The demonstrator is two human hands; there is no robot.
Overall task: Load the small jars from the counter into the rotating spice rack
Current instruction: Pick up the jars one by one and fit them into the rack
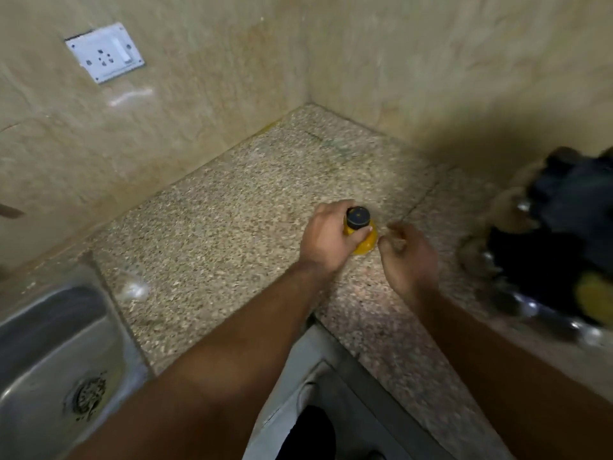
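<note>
A small jar [362, 233] with yellow contents and a black lid stands at the middle of the speckled granite counter [238, 207]. My left hand [326, 237] is wrapped around its upper part from the left. My right hand [409, 252] hovers just right of the jar, fingers loosely curled and apart, holding nothing. The spice rack [557, 240] sits blurred at the right edge of the counter, dark with shiny metal rings, and a yellow jar [593, 298] shows in its near side.
A steel sink [49, 353] with a drain lies at the lower left. Beige marble walls meet in a corner behind the counter, with a white socket plate [104, 51] on the left wall. The counter's front edge runs below my forearms.
</note>
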